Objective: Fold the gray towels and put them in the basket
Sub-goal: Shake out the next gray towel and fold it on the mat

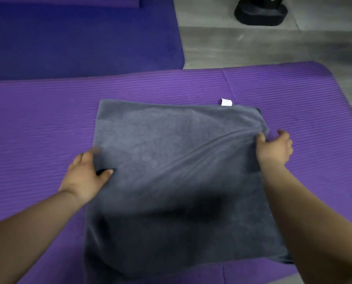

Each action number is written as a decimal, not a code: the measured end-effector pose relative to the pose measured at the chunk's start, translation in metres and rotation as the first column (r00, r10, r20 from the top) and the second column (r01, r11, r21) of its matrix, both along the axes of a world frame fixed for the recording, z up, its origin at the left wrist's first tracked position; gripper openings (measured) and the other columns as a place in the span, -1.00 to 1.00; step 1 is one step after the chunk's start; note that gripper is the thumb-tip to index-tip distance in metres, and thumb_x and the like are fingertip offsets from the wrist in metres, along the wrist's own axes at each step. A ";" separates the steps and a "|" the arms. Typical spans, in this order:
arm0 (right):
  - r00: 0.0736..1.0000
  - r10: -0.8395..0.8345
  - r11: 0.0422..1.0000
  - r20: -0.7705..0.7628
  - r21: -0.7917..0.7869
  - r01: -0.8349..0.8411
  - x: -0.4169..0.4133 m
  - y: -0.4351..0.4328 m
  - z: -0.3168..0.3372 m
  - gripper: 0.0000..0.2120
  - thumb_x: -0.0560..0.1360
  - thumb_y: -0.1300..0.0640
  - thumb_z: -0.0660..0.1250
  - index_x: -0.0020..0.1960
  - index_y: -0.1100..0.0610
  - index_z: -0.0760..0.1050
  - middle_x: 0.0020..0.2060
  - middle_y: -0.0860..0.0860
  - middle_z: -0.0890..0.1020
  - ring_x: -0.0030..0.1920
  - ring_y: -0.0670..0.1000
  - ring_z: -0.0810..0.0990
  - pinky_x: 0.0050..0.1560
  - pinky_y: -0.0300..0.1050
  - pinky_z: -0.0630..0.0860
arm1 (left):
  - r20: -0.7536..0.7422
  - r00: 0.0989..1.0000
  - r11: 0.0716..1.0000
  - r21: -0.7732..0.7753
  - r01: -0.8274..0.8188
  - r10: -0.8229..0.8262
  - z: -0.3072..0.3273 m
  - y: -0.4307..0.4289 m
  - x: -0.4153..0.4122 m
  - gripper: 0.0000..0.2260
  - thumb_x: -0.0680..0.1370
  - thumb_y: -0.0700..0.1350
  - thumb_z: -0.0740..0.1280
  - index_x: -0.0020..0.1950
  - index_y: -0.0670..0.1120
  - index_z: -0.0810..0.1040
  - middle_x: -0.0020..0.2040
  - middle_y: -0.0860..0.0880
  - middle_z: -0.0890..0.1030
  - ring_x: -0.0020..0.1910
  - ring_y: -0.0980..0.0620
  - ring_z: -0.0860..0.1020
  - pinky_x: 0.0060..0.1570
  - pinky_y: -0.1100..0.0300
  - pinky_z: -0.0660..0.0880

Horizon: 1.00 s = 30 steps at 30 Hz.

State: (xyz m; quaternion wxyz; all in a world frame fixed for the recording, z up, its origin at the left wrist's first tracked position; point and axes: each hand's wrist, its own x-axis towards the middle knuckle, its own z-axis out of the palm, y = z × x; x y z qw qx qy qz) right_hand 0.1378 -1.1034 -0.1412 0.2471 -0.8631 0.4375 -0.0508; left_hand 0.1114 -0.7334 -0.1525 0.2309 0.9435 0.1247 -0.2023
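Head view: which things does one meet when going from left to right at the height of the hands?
left hand → towel → right hand

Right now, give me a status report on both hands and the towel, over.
Left hand pinches left edge of gray towel; right hand grips right edge. Towel spread on purple mat, pulled taut between hands. No basket in view.
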 end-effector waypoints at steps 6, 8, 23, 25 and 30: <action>0.651 0.720 0.583 -0.241 -0.300 -0.755 -0.088 0.062 -0.013 -0.64 0.31 -0.04 0.17 -0.06 0.19 0.52 -0.20 0.20 0.64 -0.20 0.20 0.61 -0.06 -0.03 0.29 | -0.136 0.979 0.988 0.016 -0.151 0.152 0.001 0.012 0.004 -0.63 0.46 -0.17 0.37 0.20 -0.31 0.43 0.19 -0.31 0.49 0.20 -0.23 0.47 0.14 0.07 0.38; 0.532 0.749 0.544 -0.395 -0.092 -0.834 -0.098 0.081 -0.009 -0.57 0.34 -0.03 0.30 0.09 0.22 0.55 0.02 0.21 0.61 0.03 0.23 0.61 0.13 0.00 0.41 | -0.159 0.987 0.998 0.058 -0.010 0.020 0.008 0.017 0.009 -0.81 0.50 -0.17 0.32 0.00 -0.29 0.53 0.08 -0.30 0.57 0.10 -0.22 0.52 -0.03 0.11 0.39; 0.393 0.796 0.467 -0.461 0.054 -0.883 -0.121 0.252 0.008 -0.54 0.45 0.00 0.23 0.30 0.15 0.42 0.32 0.16 0.43 0.29 0.16 0.44 0.28 -0.02 0.37 | 0.206 0.929 0.928 -0.156 0.340 -0.306 0.013 0.111 -0.094 -0.60 0.29 0.21 0.34 -0.10 -0.08 0.51 -0.24 0.02 0.55 -0.22 0.05 0.52 -0.18 0.22 0.38; 0.438 0.797 0.507 -0.416 0.066 -0.859 -0.143 0.272 -0.007 -0.50 0.28 -0.08 0.17 0.09 0.15 0.59 0.11 0.17 0.62 0.14 0.18 0.55 0.17 0.05 0.45 | 0.256 0.858 0.885 -0.023 0.466 -0.445 -0.005 0.116 -0.123 -0.46 0.19 0.28 0.25 0.01 -0.04 0.47 -0.23 0.04 0.64 -0.25 0.09 0.60 -0.18 0.29 0.41; 0.499 0.773 0.558 -0.391 0.045 -0.829 -0.151 0.275 -0.013 -0.45 0.29 -0.03 0.22 0.23 0.18 0.51 0.26 0.21 0.51 0.26 0.23 0.49 0.27 0.12 0.38 | 0.296 0.809 0.859 0.105 0.500 -0.507 -0.026 0.115 -0.140 -0.20 -0.08 0.18 0.58 0.05 -0.02 0.36 -0.11 -0.05 0.64 -0.11 0.01 0.59 -0.12 0.23 0.49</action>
